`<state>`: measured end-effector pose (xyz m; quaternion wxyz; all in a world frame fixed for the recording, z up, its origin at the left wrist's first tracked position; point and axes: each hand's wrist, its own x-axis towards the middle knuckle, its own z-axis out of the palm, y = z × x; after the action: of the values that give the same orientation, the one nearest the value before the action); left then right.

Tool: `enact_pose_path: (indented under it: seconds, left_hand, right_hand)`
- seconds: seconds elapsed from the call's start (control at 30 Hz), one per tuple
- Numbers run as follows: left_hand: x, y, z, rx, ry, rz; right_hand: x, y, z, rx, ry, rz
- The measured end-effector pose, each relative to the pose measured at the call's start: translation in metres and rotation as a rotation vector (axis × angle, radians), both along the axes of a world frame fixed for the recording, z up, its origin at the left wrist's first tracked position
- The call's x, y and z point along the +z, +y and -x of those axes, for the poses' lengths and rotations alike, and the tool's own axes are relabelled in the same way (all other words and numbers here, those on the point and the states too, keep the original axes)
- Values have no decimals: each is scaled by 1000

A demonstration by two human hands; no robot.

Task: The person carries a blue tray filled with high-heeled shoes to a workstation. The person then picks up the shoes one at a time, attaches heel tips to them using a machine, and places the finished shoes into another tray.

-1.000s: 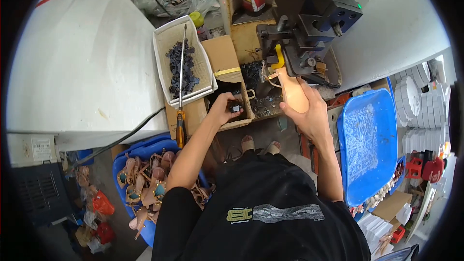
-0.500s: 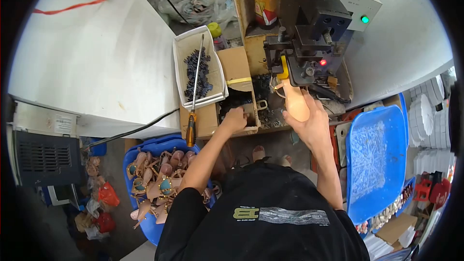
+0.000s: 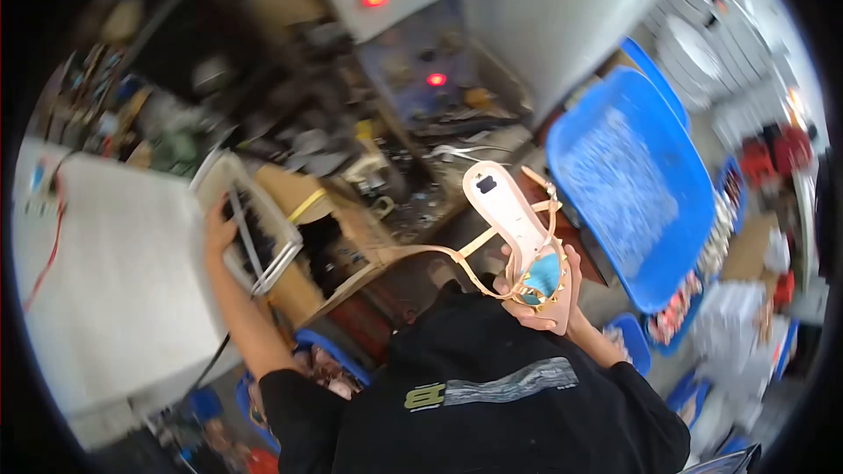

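Observation:
My right hand grips a sandal by its toe end, its insole facing up and heel end pointing away from me. The sandal has a pale pink insole, a dark patch at the heel, thin straps, and a teal ornament with gold studs near the toe. One loose strap reaches out to the left. My left hand is at the left side of a white box with dark small pieces inside. Its fingers are blurred and partly hidden, so I cannot tell whether they hold anything. A pale bar lies across the box.
The blurred machine stands at the back, near red and green lights. A cardboard box sits beside the white box. The blue tray is on the right, and a blue basket of sandals stands low on the left.
The view has turned to the right. My right hand has drawn the sandal from the machine toward my body. My left hand has moved from the cardboard box to the white box.

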<state>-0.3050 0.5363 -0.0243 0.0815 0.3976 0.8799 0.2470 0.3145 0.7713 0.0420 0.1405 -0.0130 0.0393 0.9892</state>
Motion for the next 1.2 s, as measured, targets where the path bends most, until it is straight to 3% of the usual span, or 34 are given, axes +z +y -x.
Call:
enact_pose_path:
  seconds: [0.07, 0.1, 0.2, 0.3, 0.37, 0.43, 0.5, 0.6, 0.63, 0.7, 0.8, 0.87, 0.97, 1.07, 1.1, 1.2]
  left_hand:
    - [-4, 5, 12, 110, -457, -102]
    - [-8, 6, 15, 111, -300, -98]
    - [-4, 7, 26, 123, -156, 52]
    - [15, 19, 10, 183, 13, 158]
    - [20, 9, 9, 264, -104, 6]
    - [26, -2, 10, 337, -225, -140]
    - [22, -15, 15, 475, -405, -513]
    - [8, -36, 31, 311, -165, -719]
    - [7, -36, 30, 295, -113, -753]
    - [16, -34, 4, 383, -91, -736]
    - [-32, -79, 72, 464, -216, -777]
    - [-14, -61, 71, 679, -1095, -1810]
    - [25, -27, 21, 616, -1365, -2030]
    - [21, -32, 32, 458, -1566, -2110]
    - [17, -40, 43, 418, -1569, -2122]
    - [44, -19, 21, 386, -1598, -2170]
  right_hand:
    - [9, 4, -15, -78, 91, 63]
    - [10, 4, -20, -116, 120, 63]
    - [12, 8, -30, -202, 228, 40]
    - [19, 17, -44, -305, 34, -109]
    - [27, 23, -51, -371, -97, -220]
    - [23, 30, -66, -465, -355, -422]
    - [25, 36, -82, -540, -633, -582]
    - [29, 52, -105, -692, -1128, -1597]
    - [35, 57, -105, -818, -1158, -1797]
    - [42, 63, -105, -921, -1124, -1947]
    - [52, 69, -100, -1053, -1060, -2071]
    - [52, 74, -94, -1132, -1010, -2126]
    - [50, 76, -91, -1153, -1034, -2222]
    - [63, 74, -85, -884, -1219, -2003]
    - [63, 73, -87, -712, -1279, -1791]
    - [37, 72, -106, -614, -1075, -777]
